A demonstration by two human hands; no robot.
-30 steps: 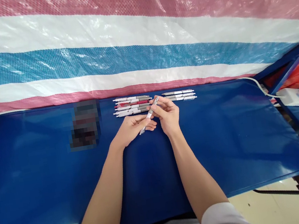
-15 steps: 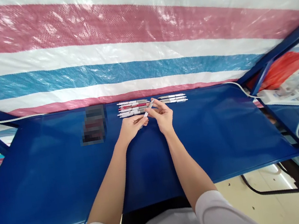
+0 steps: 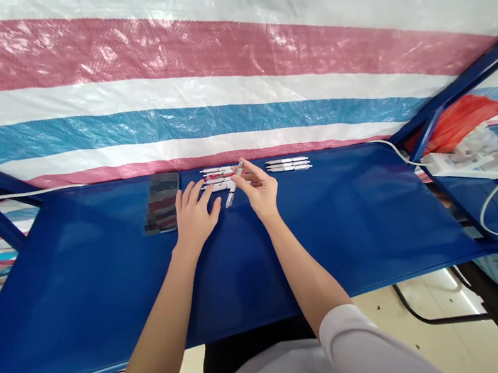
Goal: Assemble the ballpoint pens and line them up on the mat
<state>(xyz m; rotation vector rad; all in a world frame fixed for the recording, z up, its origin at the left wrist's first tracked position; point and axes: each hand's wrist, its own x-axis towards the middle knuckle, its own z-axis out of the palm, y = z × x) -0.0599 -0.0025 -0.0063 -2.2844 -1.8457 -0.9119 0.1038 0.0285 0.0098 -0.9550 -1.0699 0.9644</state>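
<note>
My right hand (image 3: 260,190) pinches a white pen (image 3: 232,192), which is tilted with its clear end pointing down toward me. My left hand (image 3: 196,213) is spread, its fingers apart, with no object in it. Its fingertips are beside a group of several pens (image 3: 218,179), white ones and a red-marked one, lying side by side and partly covered by my hands. Right of my right hand lies a second group of white and grey pens (image 3: 288,164), parallel to the back edge.
A dark phone (image 3: 166,203), partly pixelated, lies on the blue table (image 3: 370,223) left of my left hand. Striped plastic sheeting (image 3: 205,41) hangs behind. At the right are a white power strip (image 3: 469,162), cables and a red bag (image 3: 469,118).
My left hand has let go of the pen, moved left and spread its fingers. My right hand still holds the pen, now slightly further left. The view has shifted a little.
</note>
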